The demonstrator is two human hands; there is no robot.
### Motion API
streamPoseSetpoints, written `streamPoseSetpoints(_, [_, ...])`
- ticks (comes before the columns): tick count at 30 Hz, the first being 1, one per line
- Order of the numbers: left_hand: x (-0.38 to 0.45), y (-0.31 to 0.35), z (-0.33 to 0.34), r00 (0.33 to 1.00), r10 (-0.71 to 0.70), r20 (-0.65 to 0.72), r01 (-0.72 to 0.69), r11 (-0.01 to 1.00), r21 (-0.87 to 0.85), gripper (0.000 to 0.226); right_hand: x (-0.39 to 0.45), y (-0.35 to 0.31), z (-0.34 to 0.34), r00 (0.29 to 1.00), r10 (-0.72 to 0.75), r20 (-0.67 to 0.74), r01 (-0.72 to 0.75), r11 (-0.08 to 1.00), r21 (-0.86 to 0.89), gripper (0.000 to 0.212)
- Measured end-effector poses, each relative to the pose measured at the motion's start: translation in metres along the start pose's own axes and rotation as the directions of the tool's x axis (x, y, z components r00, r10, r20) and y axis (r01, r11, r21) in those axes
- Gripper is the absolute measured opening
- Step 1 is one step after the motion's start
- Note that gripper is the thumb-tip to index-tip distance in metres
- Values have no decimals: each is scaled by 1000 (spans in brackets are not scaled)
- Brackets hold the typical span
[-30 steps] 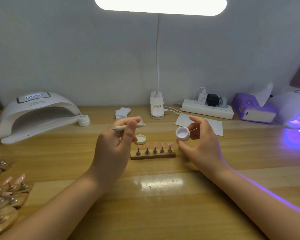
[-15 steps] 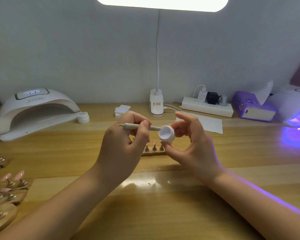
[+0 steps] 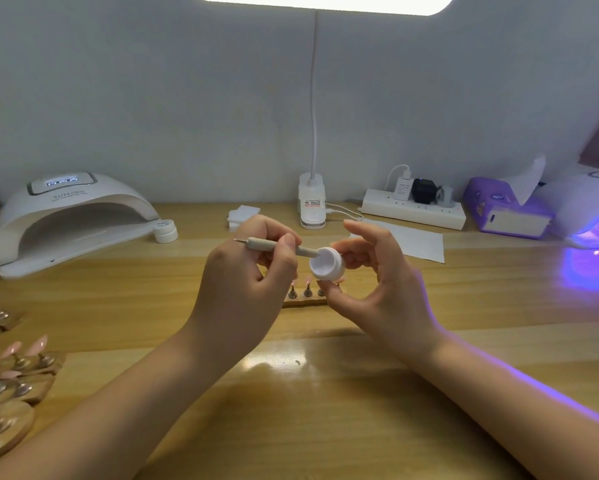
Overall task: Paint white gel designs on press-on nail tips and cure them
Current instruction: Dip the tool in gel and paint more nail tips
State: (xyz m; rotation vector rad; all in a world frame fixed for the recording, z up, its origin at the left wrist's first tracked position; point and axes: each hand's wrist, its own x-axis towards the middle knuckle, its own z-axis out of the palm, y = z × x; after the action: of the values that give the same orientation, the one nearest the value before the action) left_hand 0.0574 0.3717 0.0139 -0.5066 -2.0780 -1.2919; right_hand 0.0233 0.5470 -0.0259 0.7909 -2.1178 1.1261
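My left hand (image 3: 246, 282) grips a thin grey dotting pen (image 3: 274, 245), its right tip dipped into a small open white gel jar (image 3: 327, 265). My right hand (image 3: 377, 282) pinches that jar between thumb and fingers, tilted toward the pen. Behind and below the hands, a wooden holder strip (image 3: 303, 301) stands on the desk with pink nail tips (image 3: 306, 281) on metal stands, partly hidden by both hands.
A white curing lamp (image 3: 69, 216) with a small white jar (image 3: 165, 231) beside it sits at back left. A second lamp (image 3: 589, 216) glows purple at right. A desk lamp base (image 3: 312, 209), power strip (image 3: 412, 211), purple tissue box (image 3: 505, 209), white paper (image 3: 415, 240) and more nail holders (image 3: 11, 368) surround the work area.
Both hands came together above the holder strip. The pen tip moved from pointing away into the jar's opening, and the jar shifted left toward it.
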Motion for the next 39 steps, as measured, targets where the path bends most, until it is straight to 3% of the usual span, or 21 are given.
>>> streamPoseSetpoints(18, [-1,-1,1,1000,-21,11,21,1000,18,14,-1,0,0,1000,4,21,-3,1000,-22,79])
streamPoseSetpoints(25, [3,3,-2,991,-115,-73,108,989,-101,19,-1,-1,-1,999,36,7,-36,999,-10,79])
streamPoseSetpoints(39, [7,-5,-4,960,-266,-94,230,931,-282,26,1,-3,-1,999,24,-28,-23,1000,12,80])
